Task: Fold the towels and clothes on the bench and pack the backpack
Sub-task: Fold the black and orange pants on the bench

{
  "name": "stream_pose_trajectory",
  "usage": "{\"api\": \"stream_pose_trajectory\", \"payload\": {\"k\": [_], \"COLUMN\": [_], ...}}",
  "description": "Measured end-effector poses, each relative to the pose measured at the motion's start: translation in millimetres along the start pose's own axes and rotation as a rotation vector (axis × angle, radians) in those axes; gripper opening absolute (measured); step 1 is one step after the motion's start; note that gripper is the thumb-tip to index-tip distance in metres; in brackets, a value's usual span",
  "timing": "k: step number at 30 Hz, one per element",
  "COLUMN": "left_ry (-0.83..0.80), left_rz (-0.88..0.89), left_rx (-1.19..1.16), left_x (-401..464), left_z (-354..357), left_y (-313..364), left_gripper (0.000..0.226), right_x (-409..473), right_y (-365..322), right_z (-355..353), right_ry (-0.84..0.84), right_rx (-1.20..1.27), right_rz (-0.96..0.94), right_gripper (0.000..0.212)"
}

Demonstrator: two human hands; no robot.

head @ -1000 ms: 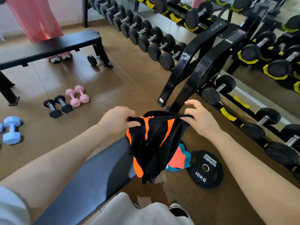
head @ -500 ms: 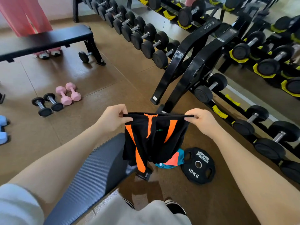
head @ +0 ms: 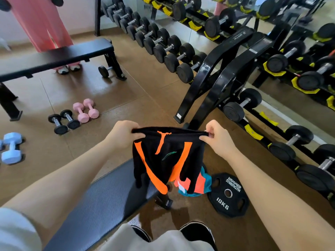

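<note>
Head view, looking down past both forearms. Shorts [head: 166, 156]: black, thin synthetic knit, orange side stripes and an orange drawcord dangling from the waistband, small green logo on the front. Waistband pulled into a near-straight horizontal line; legs hang limp below it, hems loose over the far end of the bench [head: 108, 200].

Left hand [head: 125, 134]: fingers curled over the waistband's left end, thumb pinching the fabric from the near side. Right hand [head: 215, 138]: thumb and curled fingers pinching the right end. Both grips closed on the shorts; both arms extended forward, wrists roughly level, hands well apart.

Bench pad: dark, finely ribbed, matte, long rectangle running diagonally from lower left. Shorts are in the air above its far end, not resting on it as far as I can tell.

Behind the shorts, on the floor: a bundle of teal and coral cloth [head: 201, 185], partly hidden. Just beside it, a black round plate [head: 227, 194], rubbery, white lettering "10KG". Floor [head: 148, 91]: brown, speckled, tiled in large squares.

Far left: pink dumbbells [head: 86, 110], small black ones [head: 63, 121], pale blue one [head: 11, 148]. Second bench [head: 54, 57], flat black pad.
</note>
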State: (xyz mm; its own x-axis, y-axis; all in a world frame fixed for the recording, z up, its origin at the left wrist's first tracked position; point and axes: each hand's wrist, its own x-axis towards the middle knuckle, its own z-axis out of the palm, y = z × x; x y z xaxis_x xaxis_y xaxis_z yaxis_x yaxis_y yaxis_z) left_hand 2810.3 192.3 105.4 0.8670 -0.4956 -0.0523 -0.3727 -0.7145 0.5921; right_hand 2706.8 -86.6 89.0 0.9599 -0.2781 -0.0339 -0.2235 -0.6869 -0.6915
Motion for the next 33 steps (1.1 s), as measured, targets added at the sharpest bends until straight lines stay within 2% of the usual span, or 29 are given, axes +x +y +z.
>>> {"api": "stream_pose_trajectory", "payload": {"k": [1, 3, 5, 7, 10, 12, 15, 17, 21, 24, 26, 29, 31, 33], "left_ry": [0.003, -0.027, -0.093, -0.161, -0.114, -0.009, 0.093, 0.053, -0.111, -0.216, -0.244, -0.165, -0.026, 0.136], "left_rz": [-0.037, -0.063, -0.085, -0.081, -0.116, -0.137, -0.152, -0.22, -0.404, -0.451, -0.452, -0.473, -0.518, -0.577], "left_rx": [-0.086, -0.294, -0.495, -0.603, -0.503, -0.316, -0.22, -0.245, -0.568, -0.761, -0.793, -0.84, -0.835, -0.77], "left_x": [0, -3, -3, -1, 13, 28, 44, 53, 62, 61, 60, 64, 65, 57], "left_z": [0, 2, 6, 17, 39, 55, 77, 94, 132, 160, 177, 191, 190, 185], "left_y": [-2, 1, 7, 17, 33, 42, 64, 77, 94, 120, 140, 161, 162, 153], "left_gripper": [0.045, 0.033, 0.011, 0.009, 0.022, 0.024, 0.023, 0.019, 0.027, 0.023, 0.017, 0.015, 0.016, 0.009], "right_x": [2, 8, 16, 26, 45, 59, 81, 97, 127, 148, 162, 186, 202, 215], "right_y": [3, 10, 18, 23, 27, 39, 77, 104, 146, 174, 185, 181, 163, 139], "right_z": [2, 3, 1, 0, -2, -7, -26, -41, -65, -79, -82, -77, -67, -47], "right_ry": [-0.011, -0.027, 0.018, 0.069, 0.087, 0.098, 0.099, -0.006, -0.253, -0.265, -0.266, -0.234, -0.215, -0.229], "right_rx": [0.057, 0.083, 0.054, 0.159, 0.537, 0.623, 0.495, 0.389, 0.19, 0.072, 0.055, 0.083, 0.086, 0.054], "right_rz": [0.01, 0.032, 0.054, 0.11, 0.269, 0.302, 0.241, 0.174, 0.073, 0.026, 0.019, -0.021, -0.069, -0.143], "right_gripper": [0.021, 0.032, 0.025, 0.017, 0.011, 0.01, 0.012, 0.015, 0.019, 0.021, 0.022, 0.018, 0.017, 0.016]}}
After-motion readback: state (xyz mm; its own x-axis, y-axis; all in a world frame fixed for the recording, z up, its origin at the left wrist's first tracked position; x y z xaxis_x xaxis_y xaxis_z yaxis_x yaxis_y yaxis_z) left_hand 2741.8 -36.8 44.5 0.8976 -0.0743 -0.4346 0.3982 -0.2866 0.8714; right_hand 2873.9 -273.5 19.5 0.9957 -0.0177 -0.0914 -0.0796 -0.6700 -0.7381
